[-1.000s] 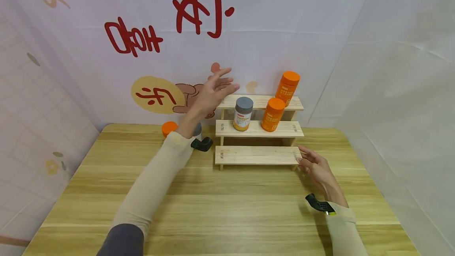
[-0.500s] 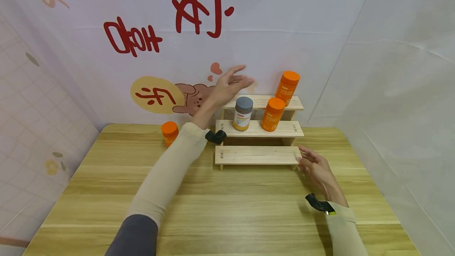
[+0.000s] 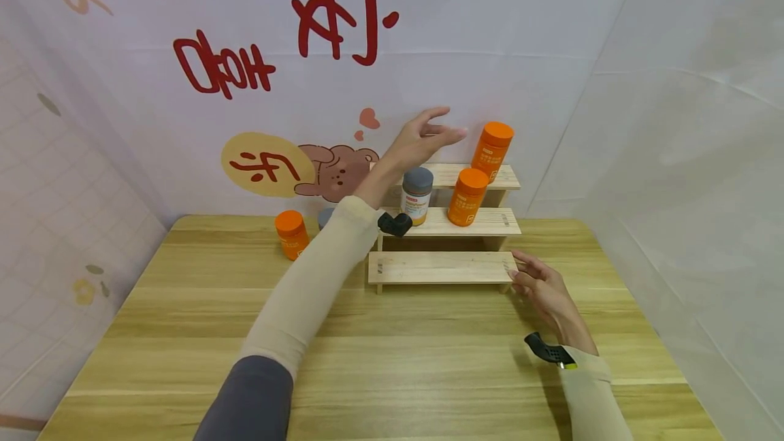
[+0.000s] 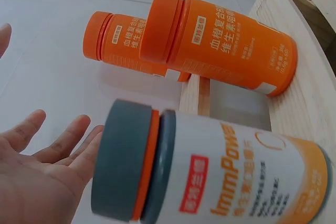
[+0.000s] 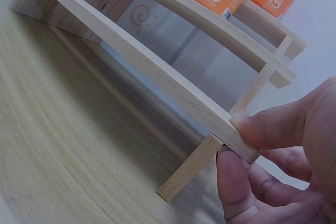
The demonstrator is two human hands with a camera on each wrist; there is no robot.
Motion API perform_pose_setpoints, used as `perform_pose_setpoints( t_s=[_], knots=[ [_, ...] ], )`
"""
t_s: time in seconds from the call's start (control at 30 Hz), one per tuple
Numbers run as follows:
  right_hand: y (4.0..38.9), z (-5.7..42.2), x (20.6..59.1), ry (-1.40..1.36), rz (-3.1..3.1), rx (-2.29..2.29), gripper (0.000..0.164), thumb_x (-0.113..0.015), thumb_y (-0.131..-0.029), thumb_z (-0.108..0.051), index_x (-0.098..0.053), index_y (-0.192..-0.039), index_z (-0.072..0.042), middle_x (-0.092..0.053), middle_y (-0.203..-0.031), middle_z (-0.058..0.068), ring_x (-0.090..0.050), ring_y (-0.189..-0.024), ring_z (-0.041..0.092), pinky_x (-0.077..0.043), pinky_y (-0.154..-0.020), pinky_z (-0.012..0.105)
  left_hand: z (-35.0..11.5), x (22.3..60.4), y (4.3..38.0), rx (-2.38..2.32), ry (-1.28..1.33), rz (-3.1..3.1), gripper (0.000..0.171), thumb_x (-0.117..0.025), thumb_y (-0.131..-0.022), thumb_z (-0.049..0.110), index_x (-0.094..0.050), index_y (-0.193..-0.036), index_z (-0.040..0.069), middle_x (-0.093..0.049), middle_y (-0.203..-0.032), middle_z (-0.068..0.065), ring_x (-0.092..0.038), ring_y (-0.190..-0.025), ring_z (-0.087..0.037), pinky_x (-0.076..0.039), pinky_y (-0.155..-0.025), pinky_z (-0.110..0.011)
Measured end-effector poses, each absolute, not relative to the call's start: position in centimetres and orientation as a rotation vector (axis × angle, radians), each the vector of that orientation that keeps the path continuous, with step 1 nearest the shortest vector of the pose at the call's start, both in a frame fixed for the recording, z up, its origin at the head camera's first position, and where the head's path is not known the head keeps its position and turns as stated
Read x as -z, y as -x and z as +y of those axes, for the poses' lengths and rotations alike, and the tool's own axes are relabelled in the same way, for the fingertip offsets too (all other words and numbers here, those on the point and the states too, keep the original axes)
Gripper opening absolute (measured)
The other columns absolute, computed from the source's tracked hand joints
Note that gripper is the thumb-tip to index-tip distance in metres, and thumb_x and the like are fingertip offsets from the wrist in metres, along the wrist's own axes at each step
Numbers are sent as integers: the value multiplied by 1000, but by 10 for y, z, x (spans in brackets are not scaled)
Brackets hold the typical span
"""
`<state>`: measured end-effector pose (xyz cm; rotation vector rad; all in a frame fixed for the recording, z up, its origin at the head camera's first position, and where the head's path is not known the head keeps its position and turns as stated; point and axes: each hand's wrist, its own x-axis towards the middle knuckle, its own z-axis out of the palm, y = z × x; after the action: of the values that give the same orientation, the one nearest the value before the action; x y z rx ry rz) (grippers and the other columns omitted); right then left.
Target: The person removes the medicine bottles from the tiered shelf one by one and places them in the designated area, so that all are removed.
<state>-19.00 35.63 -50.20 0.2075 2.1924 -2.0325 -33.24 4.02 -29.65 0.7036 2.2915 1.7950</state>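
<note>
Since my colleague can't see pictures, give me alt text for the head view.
A person's left grip hovers empty over a three-tier wooden stand; the right grip pinches its bottom shelf. Two orange jars and one grey-lidded jar stand on the upper tiers, another orange jar on the table.

A gap separates the left hand [image 3: 418, 145] from the rear orange jar [image 3: 492, 151], which bars passage at the right end of the wooden rack's [image 3: 439, 225] top tier [image 3: 452, 174]. The grey-lidded jar [image 3: 416, 194] stands close to the left wrist, limiting room there. A slot is open between it and the front orange jar [image 3: 468, 199]. The bottom tier [image 3: 442, 267] affords frontal access, except its right end, obstructed by the right hand [image 3: 547, 296].
</note>
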Motion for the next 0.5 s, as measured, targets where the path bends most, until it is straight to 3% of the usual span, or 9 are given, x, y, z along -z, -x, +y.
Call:
perform_pose_setpoints(
  t_s=[0.37,0.5],
  knots=[
    [190,355,502,-222,2204,2019,68,-65,-102,-14,-32,-160,-6,-62,-117,-10,-63,-97,5,-57,-83,22,75,291,338,-1718,-629,2263,78,-72,-90,54,-39,-157,34,-51,-153,-4,-52,-137,-23,-46,-114,-46],
    [191,355,503,-229,2204,2023,67,-65,-102,-14,-33,-160,-6,-62,-117,-10,-63,-97,5,-57,-82,22,85,290,340,-1699,-631,2260,78,-72,-91,51,-39,-158,30,-51,-153,-6,-52,-137,-22,-47,-113,-44]
  ],
)
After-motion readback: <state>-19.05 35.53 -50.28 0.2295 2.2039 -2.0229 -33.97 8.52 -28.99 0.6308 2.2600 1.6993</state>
